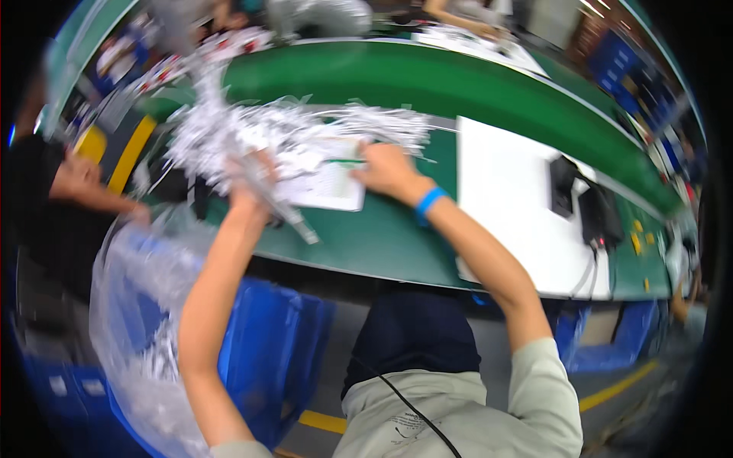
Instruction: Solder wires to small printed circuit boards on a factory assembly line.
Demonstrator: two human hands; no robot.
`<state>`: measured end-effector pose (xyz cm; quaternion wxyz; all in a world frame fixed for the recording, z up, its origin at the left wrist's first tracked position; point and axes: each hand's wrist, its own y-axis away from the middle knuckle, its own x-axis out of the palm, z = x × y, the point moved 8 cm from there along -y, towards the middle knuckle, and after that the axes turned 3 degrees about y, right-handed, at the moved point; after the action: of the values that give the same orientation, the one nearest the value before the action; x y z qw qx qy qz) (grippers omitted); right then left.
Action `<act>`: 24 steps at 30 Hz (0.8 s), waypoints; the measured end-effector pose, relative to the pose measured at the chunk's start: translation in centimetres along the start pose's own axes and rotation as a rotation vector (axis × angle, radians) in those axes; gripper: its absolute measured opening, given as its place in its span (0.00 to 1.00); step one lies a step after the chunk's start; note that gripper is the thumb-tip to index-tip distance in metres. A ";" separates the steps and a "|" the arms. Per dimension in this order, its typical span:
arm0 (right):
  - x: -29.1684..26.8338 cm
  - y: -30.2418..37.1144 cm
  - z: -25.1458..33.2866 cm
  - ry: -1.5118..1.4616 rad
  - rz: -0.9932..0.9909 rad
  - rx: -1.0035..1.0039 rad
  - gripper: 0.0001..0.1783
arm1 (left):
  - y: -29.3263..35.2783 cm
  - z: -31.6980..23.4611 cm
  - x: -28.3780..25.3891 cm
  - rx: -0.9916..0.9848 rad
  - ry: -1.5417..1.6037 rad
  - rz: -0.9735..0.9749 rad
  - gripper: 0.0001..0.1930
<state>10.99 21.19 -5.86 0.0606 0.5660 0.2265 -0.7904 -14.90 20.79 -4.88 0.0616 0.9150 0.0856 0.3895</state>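
Note:
A large tangled heap of white cables or strips (301, 122) covers the left part of the green table (397, 244). At its near side my left hand (250, 183) is closed around a long greyish-white strip or flat bundle (294, 216), which slants toward the table's front edge and is smeared by motion. To the right, my right hand (385, 169) has its fingers closed on a thin green stick, pen-like (345, 161). Under that stick lies a white printed sheet or booklet (328, 195), partly covered by the heap.
On the right lies a white board (500, 206) with black boxes (599, 217) and a cable on it; small yellow pieces (636, 243) are beyond. Below left stands a blue bin (263, 343) with a clear plastic bag (126, 282). Another person's arm (95, 195) reaches in at left.

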 end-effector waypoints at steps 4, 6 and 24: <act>3.8 -0.9 -0.2 0.086 -0.062 -0.019 0.10 | -6.5 -2.1 -3.4 -0.057 -0.101 0.455 0.13; 4.7 -1.7 0.1 0.174 -0.012 -0.010 0.07 | -8.1 -2.5 -1.9 -0.167 -0.027 0.915 0.13; 0.1 5.6 -0.4 0.066 -0.122 0.094 0.13 | -9.1 -4.2 0.0 -0.280 -0.081 0.791 0.11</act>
<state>13.29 16.40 -7.66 -0.0217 0.5791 0.2251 -0.7833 -18.88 29.85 -3.64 0.0345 0.8746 -0.3286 0.3548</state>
